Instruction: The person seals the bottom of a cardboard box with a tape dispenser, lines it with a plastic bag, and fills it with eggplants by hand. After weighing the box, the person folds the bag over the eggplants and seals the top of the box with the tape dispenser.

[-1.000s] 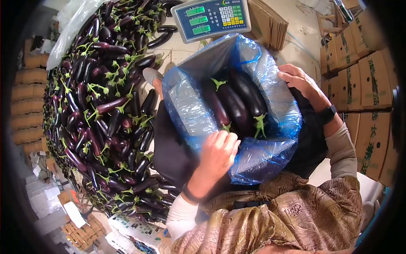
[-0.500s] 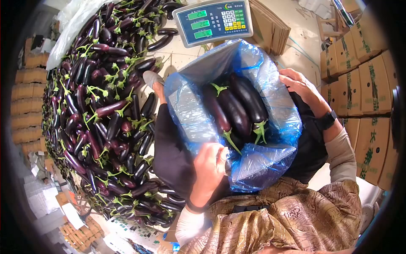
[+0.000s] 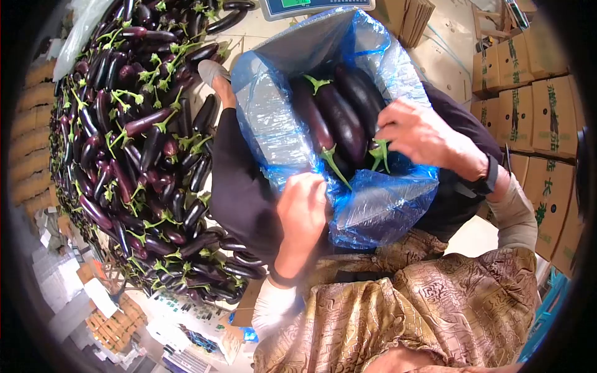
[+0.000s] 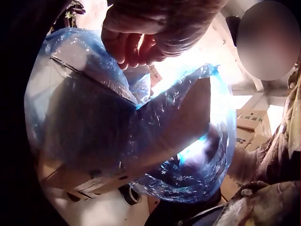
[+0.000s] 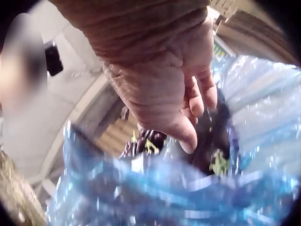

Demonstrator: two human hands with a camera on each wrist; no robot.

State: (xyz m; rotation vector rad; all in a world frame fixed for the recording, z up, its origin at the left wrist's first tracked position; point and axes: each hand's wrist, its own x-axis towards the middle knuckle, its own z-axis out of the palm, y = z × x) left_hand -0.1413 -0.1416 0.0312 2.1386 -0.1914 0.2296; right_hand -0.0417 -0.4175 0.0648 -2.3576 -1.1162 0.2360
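Observation:
Several dark purple eggplants [image 3: 341, 121] with green stems lie side by side in a carton [image 4: 94, 113]. Blue plastic film [image 3: 267, 105] lines it and hangs over its walls. My right hand [image 3: 429, 138] reaches over the right wall, its fingers relaxed and spread near the stem of the rightmost eggplant. In the right wrist view, the thumb and fingers stand apart above an eggplant [image 5: 207, 136]. At the near left corner, my left hand [image 3: 303, 208] hovers by the film's edge. The left wrist view shows its fingers [image 4: 127, 47] loosely curled, with nothing between them.
A large heap of eggplants [image 3: 143, 155] spreads over the floor on the left. Beyond the carton stands a digital scale display [image 3: 298, 5], partly cut off. Stacked printed cartons [image 3: 516, 112] line the right side, and flattened cardboard [image 3: 407, 22] leans at the back.
My right hand has left the right rim and moved inward over the eggplants. My left hand has drawn back from the eggplant stems to the near left corner. The head view has tilted downward.

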